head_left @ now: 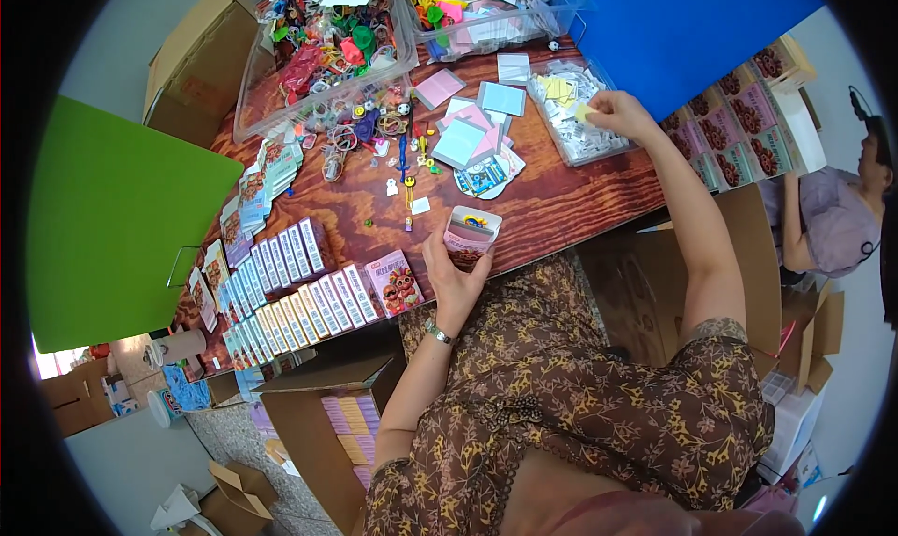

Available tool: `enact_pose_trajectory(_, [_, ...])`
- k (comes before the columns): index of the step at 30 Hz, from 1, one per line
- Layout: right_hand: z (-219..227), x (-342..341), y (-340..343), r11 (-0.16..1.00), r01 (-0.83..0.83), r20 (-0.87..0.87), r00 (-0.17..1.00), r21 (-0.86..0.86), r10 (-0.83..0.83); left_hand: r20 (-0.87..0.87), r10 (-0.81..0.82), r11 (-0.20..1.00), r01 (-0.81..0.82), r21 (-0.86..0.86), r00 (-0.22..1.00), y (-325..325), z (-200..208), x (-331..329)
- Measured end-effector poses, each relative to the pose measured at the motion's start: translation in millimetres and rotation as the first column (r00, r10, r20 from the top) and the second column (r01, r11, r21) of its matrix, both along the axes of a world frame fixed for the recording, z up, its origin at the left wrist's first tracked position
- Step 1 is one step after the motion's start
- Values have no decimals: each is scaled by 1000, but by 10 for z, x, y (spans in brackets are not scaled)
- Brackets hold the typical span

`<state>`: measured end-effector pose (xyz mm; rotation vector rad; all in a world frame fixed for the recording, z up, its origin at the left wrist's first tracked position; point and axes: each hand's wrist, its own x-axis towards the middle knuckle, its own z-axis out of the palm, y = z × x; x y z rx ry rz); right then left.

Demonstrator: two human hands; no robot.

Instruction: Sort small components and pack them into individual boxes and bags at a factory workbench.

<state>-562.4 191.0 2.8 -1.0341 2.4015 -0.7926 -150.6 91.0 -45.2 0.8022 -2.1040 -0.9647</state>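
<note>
My left hand (453, 282) is wrapped round a small pink card box (468, 247) at the table's front edge. The box stands upright with its top flap up, and something yellow and blue shows in its mouth. At the right, my right hand (621, 117) pinches a small yellow paper slip (584, 112). It is above a clear plastic tub (596, 157) full of white and yellow slips. Left of that tub lie pink and blue cards (459, 142) in a loose pile, with a round blue-and-white piece (483, 177) below them.
Clear bins of small toys (323, 96) stand at the back. Rows of small boxes (309, 307) line the front left, near fanned cards (271, 176). Stacked boxes (734, 124) and a blue panel (683, 31) are at the right. A person (828, 218) sits beyond.
</note>
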Motion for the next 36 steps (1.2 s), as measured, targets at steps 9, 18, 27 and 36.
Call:
enact_pose_trajectory(9, [-98,398,-158,912,-138,-342,897,387,281,-31,-7,1000,8,8,999,19,-13,5])
enact_pose_trajectory(18, [33,135,-71,962,-232,-197,946,145,258,-7,-8,1000,8,17,1000,-6,31,-3])
enact_pose_trajectory(27, [6,47,20,952,-276,-134,947,130,293,-27,-17,1000,18,14,999,-9,-2,-29])
enact_pose_trajectory(36, [-136,196,82,937,-248,-402,854,244,331,-20,-33,999,33,3,999,-10,11,-29])
